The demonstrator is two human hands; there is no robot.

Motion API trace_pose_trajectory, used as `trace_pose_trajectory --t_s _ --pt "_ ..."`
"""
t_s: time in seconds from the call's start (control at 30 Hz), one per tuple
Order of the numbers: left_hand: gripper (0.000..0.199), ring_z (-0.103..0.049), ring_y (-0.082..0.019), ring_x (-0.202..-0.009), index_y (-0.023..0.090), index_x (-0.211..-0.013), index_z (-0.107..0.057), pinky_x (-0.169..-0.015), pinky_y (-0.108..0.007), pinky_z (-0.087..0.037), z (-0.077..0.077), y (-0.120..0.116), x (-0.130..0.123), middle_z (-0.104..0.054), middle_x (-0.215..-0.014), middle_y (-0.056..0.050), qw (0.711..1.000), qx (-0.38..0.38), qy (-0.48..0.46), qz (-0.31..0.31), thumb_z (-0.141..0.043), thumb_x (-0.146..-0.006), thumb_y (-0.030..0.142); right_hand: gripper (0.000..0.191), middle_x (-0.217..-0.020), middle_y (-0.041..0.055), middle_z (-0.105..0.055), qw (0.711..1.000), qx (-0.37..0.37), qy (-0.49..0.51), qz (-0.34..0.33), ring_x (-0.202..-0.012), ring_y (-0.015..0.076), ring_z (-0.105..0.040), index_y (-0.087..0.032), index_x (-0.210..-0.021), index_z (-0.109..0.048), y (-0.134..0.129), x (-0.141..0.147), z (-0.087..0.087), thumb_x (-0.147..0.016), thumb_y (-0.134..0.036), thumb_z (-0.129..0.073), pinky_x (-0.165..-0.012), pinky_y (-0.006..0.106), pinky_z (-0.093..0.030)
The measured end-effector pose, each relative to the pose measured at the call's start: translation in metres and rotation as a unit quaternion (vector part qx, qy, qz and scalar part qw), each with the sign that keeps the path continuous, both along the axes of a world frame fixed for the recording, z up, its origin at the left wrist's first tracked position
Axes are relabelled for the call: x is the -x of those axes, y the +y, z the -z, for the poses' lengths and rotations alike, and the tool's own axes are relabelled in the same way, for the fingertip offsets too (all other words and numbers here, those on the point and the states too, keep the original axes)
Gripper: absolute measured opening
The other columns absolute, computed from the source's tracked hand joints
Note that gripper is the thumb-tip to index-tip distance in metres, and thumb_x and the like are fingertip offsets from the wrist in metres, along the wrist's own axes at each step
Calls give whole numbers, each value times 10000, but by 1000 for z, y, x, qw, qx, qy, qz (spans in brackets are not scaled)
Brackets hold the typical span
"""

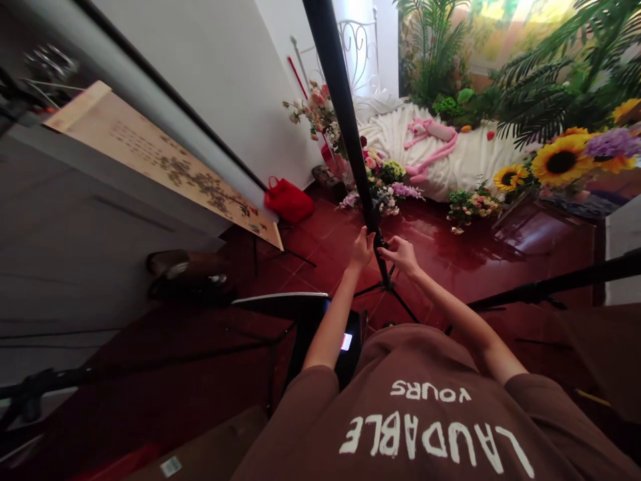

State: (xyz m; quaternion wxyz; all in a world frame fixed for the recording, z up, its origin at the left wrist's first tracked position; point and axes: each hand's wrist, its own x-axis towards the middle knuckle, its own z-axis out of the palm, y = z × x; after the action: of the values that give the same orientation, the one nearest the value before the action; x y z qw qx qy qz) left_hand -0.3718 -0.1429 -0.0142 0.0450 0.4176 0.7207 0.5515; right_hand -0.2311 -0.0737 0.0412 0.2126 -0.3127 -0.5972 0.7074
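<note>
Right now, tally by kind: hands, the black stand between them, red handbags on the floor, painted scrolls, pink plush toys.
Left hand plus right hand: 2
Black stand: 1
Red handbag: 1
Painted scroll: 1
Pink plush toy: 1
Total: 6

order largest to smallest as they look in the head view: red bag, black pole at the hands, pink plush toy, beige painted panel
1. Beige painted panel
2. Black pole, long but narrower
3. Red bag and pink plush toy, too alike to rank
</note>
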Motion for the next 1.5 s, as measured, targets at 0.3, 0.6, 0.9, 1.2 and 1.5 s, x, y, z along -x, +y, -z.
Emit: trace_pose_trajectory --t_s 0.3,0.6,0.9,1.2,1.5 --pt "437 -682 -188 -898 181 -1054 -584 -775 -289 -535 -27 -5 -5 -695 -997 -91 995 -27 -74 60 -648 -786 520 82 -940 29 -664 979 -200 -20 38 -1021 195 -552 -271 -751 -625 -10 -9 -1 -763 -244 -702 -693 191 -415" --pt "411 -662 -186 -802 204 -980 -590 -727 -296 -490 -35 13 -9 -696 -932 -96 998 -52 2 -28 -461 -885 582 102 -874 21 -645 975 -216 -8 43 -884 165 -571 -272 -782 -654 -10 -10 0 -738 -296 -743 -622 183 -399" --pt "455 -556 -124 -634 208 -913 -533 -665 -265 -455 -55 34 -18 -581 -725 -15 986 -135 -69 -64 -366 -895 631 138 -726 -18 -657 972 -219 0 83 -708 145 -599 -267 -748 -641 -11 -8 -1 -714 -313 -767 -611 201 -406" --pt "446 -504 -84 -552 213 -957 -518 -571 -229 -428 -111 46 -8 -506 -675 22 967 -231 -101 20 -303 -925 603 310 -548 -9 -634 989 143 24 10 -465 105 -578 -197 -729 -553 -12 5 18 -863 -474 -594 -431 181 -430" --pt "440 -532 -81 -571 205 -954 -537 -598 -237 -443 -108 47 -5 -518 -687 16 964 -239 -110 38 -345 -912 598 359 -442 -66 -415 841 524 134 -10 -333 52 -312 -200 -631 -405 -19 19 -13 -972 -204 -291 -319 128 -242"
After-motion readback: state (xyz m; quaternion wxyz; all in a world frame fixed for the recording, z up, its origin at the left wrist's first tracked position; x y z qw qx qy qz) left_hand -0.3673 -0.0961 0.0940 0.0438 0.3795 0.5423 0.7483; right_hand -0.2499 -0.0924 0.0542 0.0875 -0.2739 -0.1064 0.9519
